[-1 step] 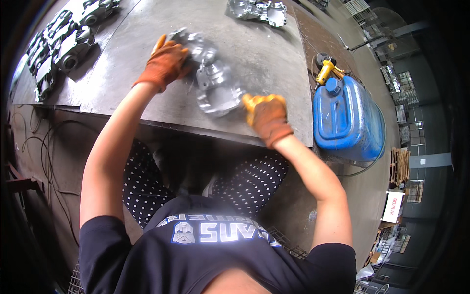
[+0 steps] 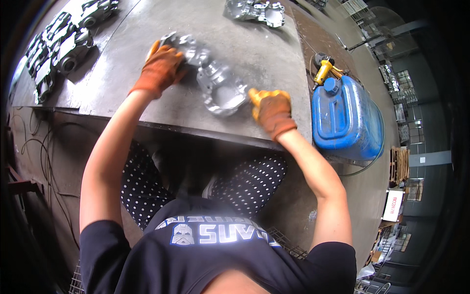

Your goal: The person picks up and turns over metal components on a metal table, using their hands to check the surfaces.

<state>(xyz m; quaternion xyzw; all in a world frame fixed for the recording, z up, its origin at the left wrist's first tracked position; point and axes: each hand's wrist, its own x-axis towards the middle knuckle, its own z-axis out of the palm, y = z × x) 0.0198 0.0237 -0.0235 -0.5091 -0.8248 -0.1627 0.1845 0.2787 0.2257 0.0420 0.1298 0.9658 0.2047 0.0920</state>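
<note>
blurred casting (image 2: 211, 73) nr table's front edge was glossy metal, table (image 2: 274, 61) was smooth, semi-matt metal, gloves (image 2: 159, 71) were matt, rough-looking cloth, jug (image 2: 350, 120) by table's rt edge was scuffed, semi-glossy plastic

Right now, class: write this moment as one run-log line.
left hand: at far end of metal casting | right hand: beside its near end, contact unclear

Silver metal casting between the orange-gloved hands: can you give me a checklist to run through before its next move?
1. Left hand in orange glove at the silver metal casting: ok, at its upper-left end.
2. Right hand in orange-and-yellow glove touching the casting's ring-shaped end: cannot tell, blurred.
3. Casting over the grey metal tabletop, inside its near edge: ok.
4. Casting lying flat: cannot tell, blurred.
5. Yellow-bodied power tool apart from both hands: ok, beside the blue plastic jerrycan.
</note>
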